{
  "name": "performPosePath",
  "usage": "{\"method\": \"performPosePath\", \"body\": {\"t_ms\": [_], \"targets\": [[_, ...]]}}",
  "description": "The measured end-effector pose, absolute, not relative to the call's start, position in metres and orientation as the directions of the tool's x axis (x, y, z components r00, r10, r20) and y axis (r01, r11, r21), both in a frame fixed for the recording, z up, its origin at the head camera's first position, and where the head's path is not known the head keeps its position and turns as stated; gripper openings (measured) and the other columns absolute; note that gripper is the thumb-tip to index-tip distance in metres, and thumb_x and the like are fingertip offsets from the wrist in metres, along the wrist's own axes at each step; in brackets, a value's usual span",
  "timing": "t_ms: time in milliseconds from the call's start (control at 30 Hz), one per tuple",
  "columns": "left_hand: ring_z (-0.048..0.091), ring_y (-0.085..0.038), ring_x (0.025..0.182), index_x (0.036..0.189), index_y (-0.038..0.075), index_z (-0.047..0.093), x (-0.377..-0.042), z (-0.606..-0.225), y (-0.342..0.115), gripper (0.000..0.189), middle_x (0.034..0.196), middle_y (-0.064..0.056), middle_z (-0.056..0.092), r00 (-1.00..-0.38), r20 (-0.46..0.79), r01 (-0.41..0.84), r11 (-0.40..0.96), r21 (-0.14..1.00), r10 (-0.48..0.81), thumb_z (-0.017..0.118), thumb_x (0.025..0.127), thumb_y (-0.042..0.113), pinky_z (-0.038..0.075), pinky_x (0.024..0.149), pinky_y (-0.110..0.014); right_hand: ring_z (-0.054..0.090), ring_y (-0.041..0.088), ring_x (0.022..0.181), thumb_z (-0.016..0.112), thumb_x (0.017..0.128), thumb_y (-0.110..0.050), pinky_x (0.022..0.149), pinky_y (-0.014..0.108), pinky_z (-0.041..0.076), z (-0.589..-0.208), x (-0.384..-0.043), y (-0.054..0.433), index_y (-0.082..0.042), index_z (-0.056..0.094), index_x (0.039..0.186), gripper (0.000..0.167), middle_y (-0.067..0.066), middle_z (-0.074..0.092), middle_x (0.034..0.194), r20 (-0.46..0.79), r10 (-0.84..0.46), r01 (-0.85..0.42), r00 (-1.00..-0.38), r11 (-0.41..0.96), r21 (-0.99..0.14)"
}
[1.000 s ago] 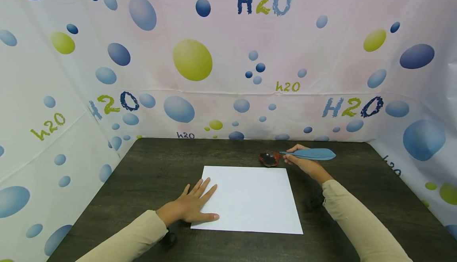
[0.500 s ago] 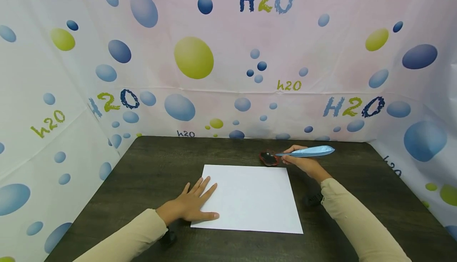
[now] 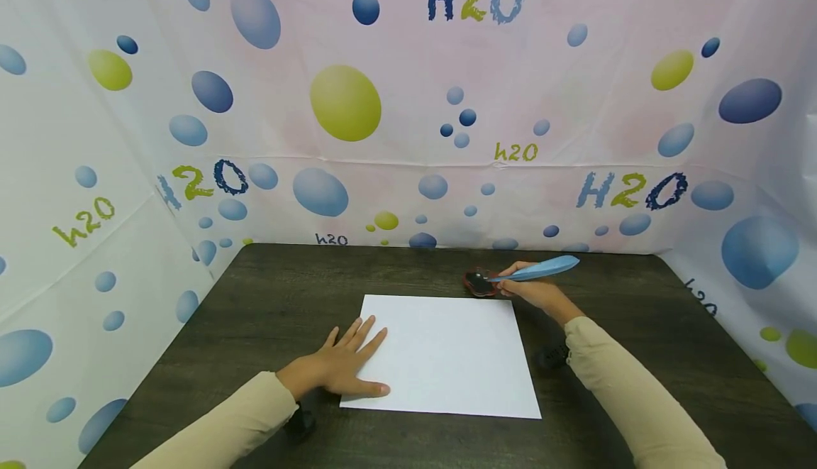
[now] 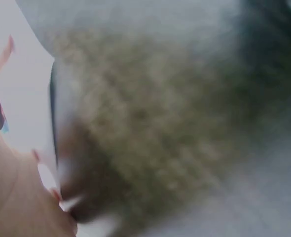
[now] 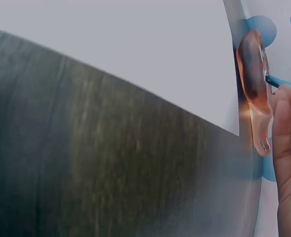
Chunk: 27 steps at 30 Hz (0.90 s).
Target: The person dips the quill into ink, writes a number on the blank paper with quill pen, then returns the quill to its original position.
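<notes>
My left hand (image 3: 345,371) lies with spread fingers on the left side of a white sheet of paper (image 3: 456,359). Past the sheet's far edge, my right hand (image 3: 539,296) pinches a blue feather pen (image 3: 550,267), its plume slanting up to the right. The pen's tip is over a small reddish, see-through dish (image 3: 479,283) with dark contents. From the right wrist, the blue tip (image 5: 276,82) appears at the dish (image 5: 254,69); whether it touches the contents I cannot tell. The left wrist view is blurred, showing part of the left hand (image 4: 17,192).
Everything rests on a dark wood-grain table (image 3: 281,291). A white backdrop (image 3: 408,64) with blue and green bubbles and H2O lettering rises behind the table and at both sides. A dark band (image 3: 552,355) shows below the right wrist.
My right hand has shifted slightly left with the feather pen, whose tip is now over the middle of the dish and whose plume tilts up more. The left hand and paper stay put.
</notes>
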<state>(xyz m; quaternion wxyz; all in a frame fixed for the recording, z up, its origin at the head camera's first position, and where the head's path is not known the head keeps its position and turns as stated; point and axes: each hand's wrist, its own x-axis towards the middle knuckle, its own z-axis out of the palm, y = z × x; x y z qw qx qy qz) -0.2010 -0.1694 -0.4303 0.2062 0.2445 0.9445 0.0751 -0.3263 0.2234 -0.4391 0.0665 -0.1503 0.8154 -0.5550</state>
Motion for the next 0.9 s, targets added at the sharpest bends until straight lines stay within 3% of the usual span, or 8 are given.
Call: {"method": "performPosePath", "body": {"t_ms": [433,900], "targets": [[-0.005,-0.033,0.147,0.156,0.021,0.007,-0.202,-0.426,-0.169,0.100,0.161,-0.009,-0.010,-0.789,-0.375,0.424,0.874,0.239,0.486,0.051,0.083,0.073,0.003,0.111,-0.066,0.068,0.015,0.070,0.069,0.088,-0.008,0.066,0.027,0.057,-0.439,-0.331,0.203,0.008,0.068,0.096,0.018,0.011,0.070,0.083,0.119,-0.304,-0.243,-0.945,0.410,-0.879],[-0.006,-0.032,0.147,0.156,0.022,0.007,-0.206,-0.428,-0.169,0.101,0.161,-0.008,-0.010,-0.789,-0.377,0.423,0.874,0.239,0.485,0.050,0.082,0.075,0.003,0.111,-0.066,0.071,0.023,0.081,0.070,0.088,-0.009,0.073,0.033,0.058,-0.437,-0.336,0.200,0.008,0.067,0.101,0.022,0.018,0.071,0.095,0.097,-0.282,-0.216,-0.954,0.430,-0.877]]}}
